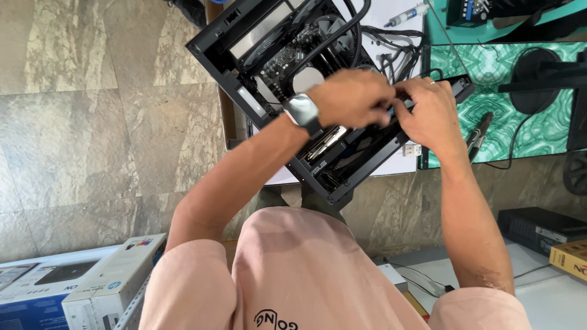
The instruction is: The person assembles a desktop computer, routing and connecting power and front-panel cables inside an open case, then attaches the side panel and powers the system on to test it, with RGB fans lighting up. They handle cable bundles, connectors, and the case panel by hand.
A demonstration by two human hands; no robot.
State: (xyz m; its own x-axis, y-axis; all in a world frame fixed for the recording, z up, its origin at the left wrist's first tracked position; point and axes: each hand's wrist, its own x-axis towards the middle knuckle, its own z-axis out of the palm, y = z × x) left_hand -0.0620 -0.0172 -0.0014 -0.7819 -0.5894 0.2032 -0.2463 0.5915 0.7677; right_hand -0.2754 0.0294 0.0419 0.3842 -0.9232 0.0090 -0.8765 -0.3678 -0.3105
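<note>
An open black computer case lies tilted on a bench, showing a motherboard, black cables and a round white cooler. My left hand, with a dark smartwatch on the wrist, reaches across the case and pinches a small blue-tipped part at the case's right rim. My right hand, with a ring on one finger, meets it there. Its fingers curl over the same rim and touch the part. The part is mostly hidden by the fingers.
A green marbled mat lies to the right with a screwdriver on it. A small syringe-like tube rests beyond the case. Printer boxes stand at bottom left. A black device and a yellow box sit lower right.
</note>
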